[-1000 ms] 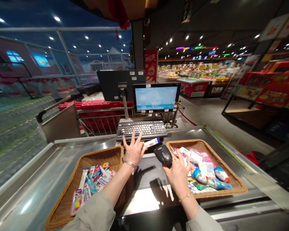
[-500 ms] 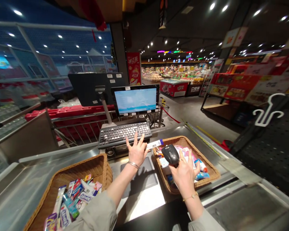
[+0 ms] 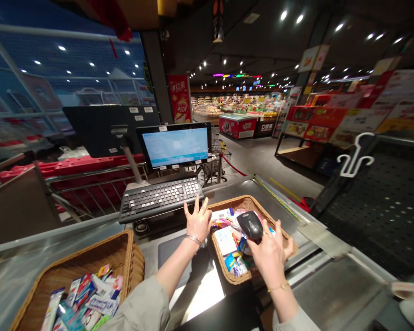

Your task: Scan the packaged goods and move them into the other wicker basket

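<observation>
My left hand (image 3: 198,224) is open with its fingers spread, just below the right end of the black keyboard (image 3: 162,197). Between the wicker basket on the right (image 3: 236,279) and my face, my right hand (image 3: 271,255) grips a black barcode scanner (image 3: 250,224). Small colourful packets fill that basket, among them a white packet with a blue end (image 3: 222,214) beside my left thumb and a flat white pack (image 3: 225,240). My right hand and the scanner hide part of the contents.
A second wicker basket (image 3: 130,257) with several packets stands at the left. Behind the keyboard is a lit monitor (image 3: 175,146). A dark flat pad (image 3: 165,250) lies on the metal counter between the baskets. A white hook (image 3: 356,156) hangs at the right.
The view has swung right. My left hand has drawn back from over the keys. The white packet that stuck out across the basket's rim beside it now lies inside the basket.
</observation>
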Motion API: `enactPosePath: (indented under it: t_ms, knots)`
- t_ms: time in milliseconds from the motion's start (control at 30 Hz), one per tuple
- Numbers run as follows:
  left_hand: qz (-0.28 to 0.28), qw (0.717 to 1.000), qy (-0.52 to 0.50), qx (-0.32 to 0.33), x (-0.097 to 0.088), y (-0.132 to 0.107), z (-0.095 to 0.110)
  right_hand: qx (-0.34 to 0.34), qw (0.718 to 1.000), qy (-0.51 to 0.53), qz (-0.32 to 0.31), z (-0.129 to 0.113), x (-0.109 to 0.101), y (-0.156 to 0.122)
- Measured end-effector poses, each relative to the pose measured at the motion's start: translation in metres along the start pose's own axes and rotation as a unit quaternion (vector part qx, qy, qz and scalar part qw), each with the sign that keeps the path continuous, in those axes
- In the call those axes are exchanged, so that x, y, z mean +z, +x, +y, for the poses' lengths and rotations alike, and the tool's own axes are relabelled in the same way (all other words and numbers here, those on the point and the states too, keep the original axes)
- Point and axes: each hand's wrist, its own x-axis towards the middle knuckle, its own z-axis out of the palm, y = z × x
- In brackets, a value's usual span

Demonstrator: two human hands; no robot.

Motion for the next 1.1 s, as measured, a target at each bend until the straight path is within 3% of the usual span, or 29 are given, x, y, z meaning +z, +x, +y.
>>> enactPosePath:
  t_ms: [300,567,800,1100]
  knots:
    - [-0.004,0.999,-0.031,0.017,0.031,0.017,0.024,0.000,1.000,-0.024,-0.001,0.025,0.005,0.003]
    - [-0.006,0.999,-0.045,-0.022,0.051,0.027,0.038,-0.012,0.999,-0.035,0.001,0.023,0.004,0.004]
    - [-0.014,0.998,-0.030,-0.050,0.033,0.021,0.021,-0.037,0.999,-0.009,-0.006,0.006,0.003,0.002]
    - [0.016,0.994,-0.003,-0.108,-0.018,-0.007,-0.017,-0.088,0.995,0.039,-0.010,-0.038,0.015,-0.001]
